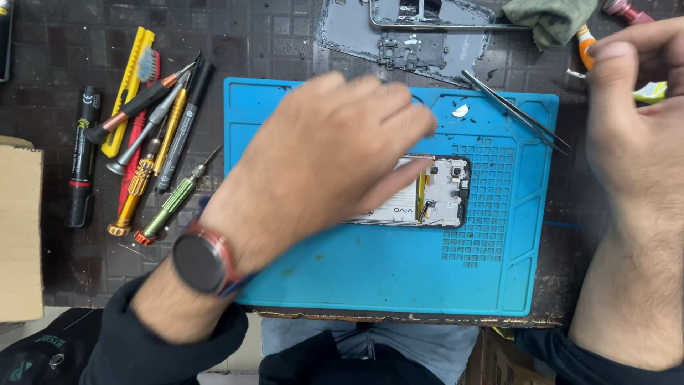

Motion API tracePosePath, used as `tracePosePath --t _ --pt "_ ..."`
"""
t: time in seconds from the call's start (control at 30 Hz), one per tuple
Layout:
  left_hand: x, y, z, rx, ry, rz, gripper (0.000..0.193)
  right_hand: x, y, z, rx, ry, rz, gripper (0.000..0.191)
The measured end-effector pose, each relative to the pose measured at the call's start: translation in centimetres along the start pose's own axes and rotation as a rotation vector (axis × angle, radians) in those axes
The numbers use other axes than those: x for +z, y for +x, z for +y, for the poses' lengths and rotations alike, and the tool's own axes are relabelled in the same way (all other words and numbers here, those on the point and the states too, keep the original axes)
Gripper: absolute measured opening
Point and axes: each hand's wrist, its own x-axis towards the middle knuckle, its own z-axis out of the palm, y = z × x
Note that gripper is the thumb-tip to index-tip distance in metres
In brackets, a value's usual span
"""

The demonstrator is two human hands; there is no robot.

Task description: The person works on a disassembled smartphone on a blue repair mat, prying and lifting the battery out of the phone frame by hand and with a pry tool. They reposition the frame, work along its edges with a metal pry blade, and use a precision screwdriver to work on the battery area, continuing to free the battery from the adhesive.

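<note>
An opened phone (442, 192) with its back removed lies on the blue work mat (399, 278), battery and circuit board exposed. My left hand (320, 157) rests flat over the phone's left part, fingers spread and pressing on it; a dark round watch sits on that wrist. My right hand (634, 121) hovers at the right edge of the table, off the mat, fingers loosely curled and holding nothing that I can see. Black tweezers (516, 110) lie on the mat's upper right corner, between the hands.
Several screwdrivers (153, 171), a yellow cutter (128, 85) and a black marker (82, 157) lie left of the mat. A grey phone back cover (406, 43) and frame sit behind it, beside a green cloth (552, 18). A cardboard box (18, 228) stands far left.
</note>
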Motion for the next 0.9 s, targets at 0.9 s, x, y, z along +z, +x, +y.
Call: tracePosePath --t 0.9 --pt "4.7 -1.3 0.9 0.112 -0.05 0.002 0.014 3.6 1.5 -2.8 -0.27 -0.507 -0.041 0.017"
